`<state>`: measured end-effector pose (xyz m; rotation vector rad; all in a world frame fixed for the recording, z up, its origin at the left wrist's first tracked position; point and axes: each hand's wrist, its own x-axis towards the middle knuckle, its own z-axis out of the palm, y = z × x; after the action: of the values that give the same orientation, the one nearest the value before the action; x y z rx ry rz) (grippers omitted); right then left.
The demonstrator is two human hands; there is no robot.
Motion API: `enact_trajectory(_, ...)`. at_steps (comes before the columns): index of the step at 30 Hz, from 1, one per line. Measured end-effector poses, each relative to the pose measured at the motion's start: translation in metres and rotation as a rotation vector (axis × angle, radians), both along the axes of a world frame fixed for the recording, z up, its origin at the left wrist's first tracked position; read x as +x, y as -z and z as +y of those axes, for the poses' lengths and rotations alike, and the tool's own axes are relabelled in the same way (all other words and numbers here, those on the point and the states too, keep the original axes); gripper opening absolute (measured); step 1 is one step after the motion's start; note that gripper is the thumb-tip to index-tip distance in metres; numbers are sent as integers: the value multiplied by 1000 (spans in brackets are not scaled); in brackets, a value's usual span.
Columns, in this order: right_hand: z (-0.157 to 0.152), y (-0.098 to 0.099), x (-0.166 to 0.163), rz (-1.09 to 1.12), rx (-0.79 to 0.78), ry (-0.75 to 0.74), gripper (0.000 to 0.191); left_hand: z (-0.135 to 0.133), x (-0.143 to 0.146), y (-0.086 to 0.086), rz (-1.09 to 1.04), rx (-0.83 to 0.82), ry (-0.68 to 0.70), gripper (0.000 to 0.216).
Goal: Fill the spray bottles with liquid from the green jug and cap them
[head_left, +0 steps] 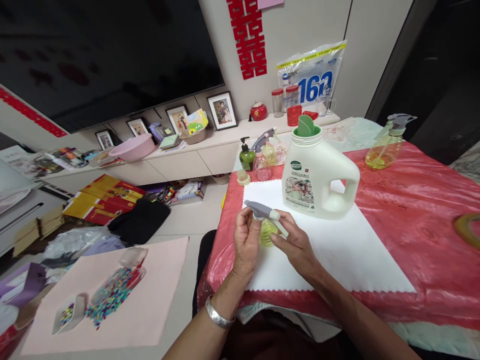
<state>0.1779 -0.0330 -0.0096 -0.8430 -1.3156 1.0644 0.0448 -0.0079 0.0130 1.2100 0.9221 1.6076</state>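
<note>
A small spray bottle with a yellow-green clear body (266, 234) stands or hovers just over the white sheet; which of the two I cannot tell. Its grey spray head (259, 208) has a pale nozzle and trigger pointing right. My left hand (245, 245) is closed around the neck, thumb in front. From the right, my right hand (298, 245) grips the bottle near the trigger, with its far fingers partly hidden. Just beyond stands a large cream detergent jug (318, 175), uncapped, with a green piece (306, 126) in its mouth. The white sheet (337, 260) lies under it.
A pink spray bottle (262, 167), a green pump bottle (247, 157) and a pale cap (243, 177) sit at the back left. At right are a yellow spray bottle (386, 147) and a tape roll (468, 230). Beads (112, 295) cover part of a pink sheet (157, 300).
</note>
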Motion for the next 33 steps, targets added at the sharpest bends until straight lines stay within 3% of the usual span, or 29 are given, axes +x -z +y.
enact_trajectory(10,-1,-4,2,-26,89,62,28,-3,-7,-12,109,-43,0,30)
enact_trajectory(15,-1,-4,1,-33,97,51,28,2,-13,2,121,-12,50,38)
enact_trajectory(24,0,-3,5,-20,39,7,34,0,-10,-8,282,46,-90,31)
enact_trajectory(29,0,-7,8,-78,-3,-8,50,1,-6,9,138,-39,-86,34)
enact_trajectory(33,0,-9,8,-95,11,-13,50,3,-4,15,68,-86,-101,36)
